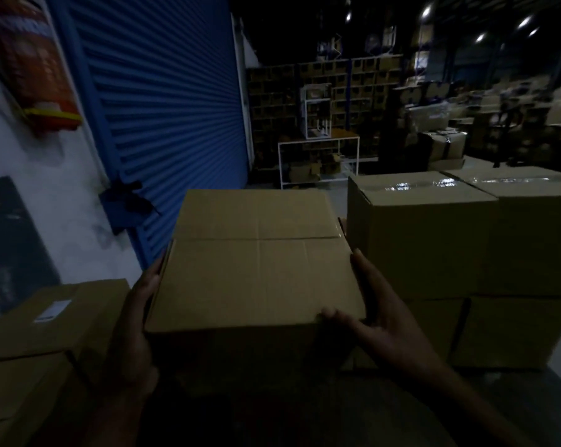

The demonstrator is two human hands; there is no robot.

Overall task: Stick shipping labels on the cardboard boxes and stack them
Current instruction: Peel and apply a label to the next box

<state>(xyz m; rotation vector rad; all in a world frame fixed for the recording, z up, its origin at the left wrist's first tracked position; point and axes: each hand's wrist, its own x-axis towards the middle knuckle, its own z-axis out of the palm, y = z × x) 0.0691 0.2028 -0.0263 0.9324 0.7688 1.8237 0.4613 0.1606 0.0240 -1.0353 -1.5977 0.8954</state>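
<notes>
The setting was a dim warehouse: a blue roller shutter [163, 117] filled the upper left of the frame, and shelving stocked with cartons [331, 88] receded into darkness at upper centre and right.

At lower left sat a labelled box [47, 324], a white label [52, 310] on its top face; its lower part was cut off by the frame edge.

At centre, the held box [256, 262] was carried between both hands, its upper face tilted toward the camera, a flap seam running across it from left to right. No label was visible on that face. The left hand [137, 321] pressed flat against the box's left side, fingers extended along the edge. The right hand [376, 314] clasped the near right corner, thumb over the upper face, fingers reaching up the right side.

At right stood the taped stack [466, 253], two tiers of boxes with glossy tape on top, just beside the held box and level with it.

Judgement: the held box's long axis ran away from the camera; the labelled box lay down-left of the grip, nearer the left hand.

Hidden or unclear: the underside of the held box, any supporting surface beneath it, and both forearms, lost in shadow.
</notes>
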